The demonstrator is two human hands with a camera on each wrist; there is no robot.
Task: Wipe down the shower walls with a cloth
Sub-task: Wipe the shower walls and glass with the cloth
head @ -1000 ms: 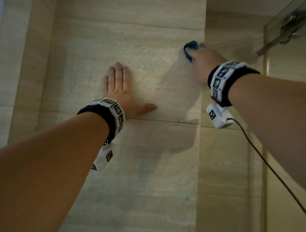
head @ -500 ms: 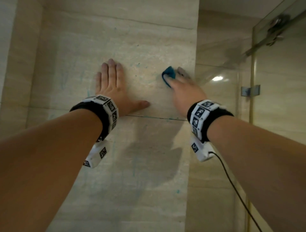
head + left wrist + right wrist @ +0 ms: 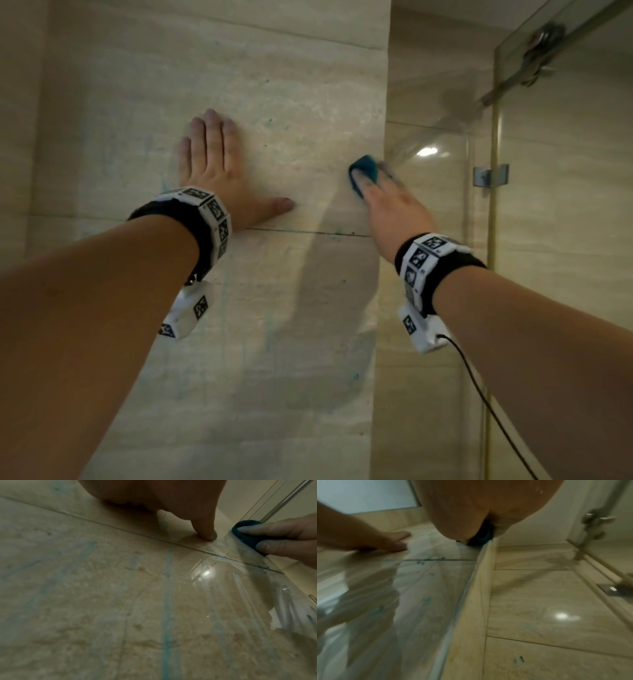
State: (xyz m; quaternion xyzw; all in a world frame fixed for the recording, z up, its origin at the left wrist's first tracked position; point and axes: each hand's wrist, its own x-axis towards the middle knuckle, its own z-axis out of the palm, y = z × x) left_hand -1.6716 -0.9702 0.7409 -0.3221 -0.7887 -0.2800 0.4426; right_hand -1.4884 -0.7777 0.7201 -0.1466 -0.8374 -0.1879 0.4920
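Right hand (image 3: 387, 202) clutched small teal cloth (image 3: 363, 168), pressed against beige stone-tile shower wall (image 3: 291, 85) near its right corner; left hand (image 3: 214, 168) flat, released, beside. Teal streaks remaining; wiping apparently midway.

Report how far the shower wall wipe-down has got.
Done: nothing looks finished. Blue streaks and specks remain on the tiled wall below the tile joint. In hand: the right hand presses the blue cloth near the wall's corner; the left hand lies flat on the tile. Left: the lower tiles.
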